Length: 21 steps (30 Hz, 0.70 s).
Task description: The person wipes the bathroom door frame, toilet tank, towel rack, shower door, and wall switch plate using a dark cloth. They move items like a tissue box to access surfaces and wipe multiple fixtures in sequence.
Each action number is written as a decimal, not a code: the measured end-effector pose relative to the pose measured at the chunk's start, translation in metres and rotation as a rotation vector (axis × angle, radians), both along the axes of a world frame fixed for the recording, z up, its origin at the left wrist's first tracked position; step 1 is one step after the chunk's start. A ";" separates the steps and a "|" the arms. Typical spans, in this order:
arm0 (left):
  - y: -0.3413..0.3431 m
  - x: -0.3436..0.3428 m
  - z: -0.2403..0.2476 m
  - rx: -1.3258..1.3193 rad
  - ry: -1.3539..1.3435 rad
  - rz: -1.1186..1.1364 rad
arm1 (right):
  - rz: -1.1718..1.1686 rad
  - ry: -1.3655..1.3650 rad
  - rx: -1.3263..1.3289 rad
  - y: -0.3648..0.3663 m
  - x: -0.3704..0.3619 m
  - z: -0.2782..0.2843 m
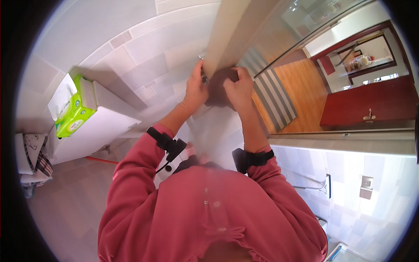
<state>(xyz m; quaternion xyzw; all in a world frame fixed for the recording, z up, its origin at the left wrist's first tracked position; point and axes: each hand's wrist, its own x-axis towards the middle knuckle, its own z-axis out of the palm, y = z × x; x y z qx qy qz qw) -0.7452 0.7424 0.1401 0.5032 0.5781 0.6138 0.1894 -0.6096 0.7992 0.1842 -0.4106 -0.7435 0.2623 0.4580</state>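
Observation:
Both my arms reach forward to a dark brown, soft-looking cloth (221,89) at the foot of a tall beige post (224,35). My left hand (196,87) is closed at the cloth's left side, with a small shiny metal piece (204,79) by its fingers; what that piece belongs to is unclear. On the cloth's right side, my right hand (239,89) grips it with bent fingers. Below the cloth, the pale surface is blurred.
To the left, a green tissue pack (76,111) sits on a white cabinet (102,120), near hanging towels (32,153). Glass (279,39) rises on the right; beyond lie a striped mat (275,98) and a red door (371,105). A tiled wall bears a metal plate (366,187).

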 end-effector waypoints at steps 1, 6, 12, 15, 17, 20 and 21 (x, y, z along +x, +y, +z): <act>0.001 0.000 0.000 0.008 -0.002 -0.003 | -0.019 0.009 -0.073 0.006 0.001 0.001; 0.002 0.001 0.004 -0.084 0.038 0.010 | -0.269 -0.151 -0.156 0.049 0.023 -0.001; -0.007 0.006 0.011 -0.094 0.099 -0.058 | -0.248 -0.052 0.066 0.048 0.045 -0.013; -0.005 0.005 0.005 -0.065 0.144 -0.053 | -0.168 -0.547 0.346 0.028 0.050 -0.026; -0.001 0.003 -0.002 -0.076 0.090 -0.091 | -0.061 -0.563 0.347 0.019 0.050 -0.033; 0.003 0.001 -0.014 0.010 0.199 -0.052 | -0.087 -0.514 0.344 0.008 0.048 -0.039; 0.003 0.001 -0.017 0.040 0.176 -0.087 | -0.071 -0.449 0.334 0.004 0.048 -0.040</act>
